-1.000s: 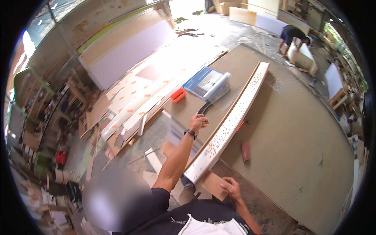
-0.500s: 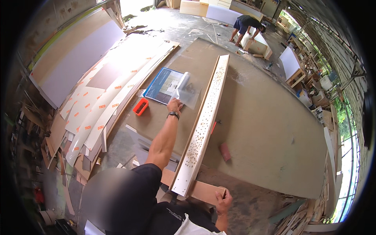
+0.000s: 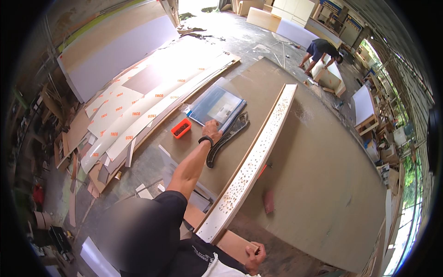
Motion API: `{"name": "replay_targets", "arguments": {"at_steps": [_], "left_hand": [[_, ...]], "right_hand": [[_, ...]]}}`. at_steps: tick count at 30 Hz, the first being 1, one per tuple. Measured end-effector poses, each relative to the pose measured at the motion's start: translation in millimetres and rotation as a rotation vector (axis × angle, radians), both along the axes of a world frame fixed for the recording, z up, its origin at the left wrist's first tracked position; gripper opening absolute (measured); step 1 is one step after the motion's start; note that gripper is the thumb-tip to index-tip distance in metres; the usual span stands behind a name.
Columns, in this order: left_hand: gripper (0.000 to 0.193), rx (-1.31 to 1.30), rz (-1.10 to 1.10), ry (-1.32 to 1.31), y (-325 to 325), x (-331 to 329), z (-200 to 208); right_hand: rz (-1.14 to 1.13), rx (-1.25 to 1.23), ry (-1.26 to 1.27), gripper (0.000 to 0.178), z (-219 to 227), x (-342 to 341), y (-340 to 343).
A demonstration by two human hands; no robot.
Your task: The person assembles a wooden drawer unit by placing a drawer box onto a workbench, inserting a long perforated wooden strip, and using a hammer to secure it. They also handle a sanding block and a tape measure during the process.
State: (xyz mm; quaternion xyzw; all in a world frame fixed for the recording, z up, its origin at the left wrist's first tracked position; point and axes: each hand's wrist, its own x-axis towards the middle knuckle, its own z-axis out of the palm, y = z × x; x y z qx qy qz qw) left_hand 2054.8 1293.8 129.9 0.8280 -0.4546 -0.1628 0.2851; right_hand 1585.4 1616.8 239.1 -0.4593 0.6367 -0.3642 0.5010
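Clear film point(image 3: 228, 86) has flipped away from the white strip point(image 3: 247, 162), and a black tool point(image 3: 225, 140) now shows.
Farthest left of the strip on the table point(image 3: 318, 194) sits the red tray point(image 3: 181, 128); nearer the strip, the left hand point(image 3: 212, 131) curls its fingers at the near edge of the blue packet point(image 3: 217, 108), though whether they grip it cannot be told. The black tool lies between that hand and the strip. A light touch at the packet's edge should avoid knocking the tray. Beside the strip's near end, the right hand point(image 3: 256, 256) grips the brown board point(image 3: 234, 247); holding it steady seems wise, lest it nudge the strip.
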Motion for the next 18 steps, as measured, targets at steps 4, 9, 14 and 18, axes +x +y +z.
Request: {"name": "replay_targets", "arguments": {"at_steps": [4,9,14,18], "left_hand": [[0.052,0.117,0.039,-0.278,-15,-11,-7],[0.055,0.178,-0.138,-0.462,-21,2,-16],[0.045,0.240,-0.292,-0.470,-30,-3,7],[0.048,0.415,-0.105,-0.914,-47,-3,-48]], "right_hand": [[0.083,-0.002,-0.007,0.028,-5,-9,-6],[0.112,0.045,0.010,0.027,-5,-12,-12],[0.162,0.011,0.104,0.028,-5,-13,-16],[0.196,-0.037,0.071,0.029,-8,-12,-19]]}}
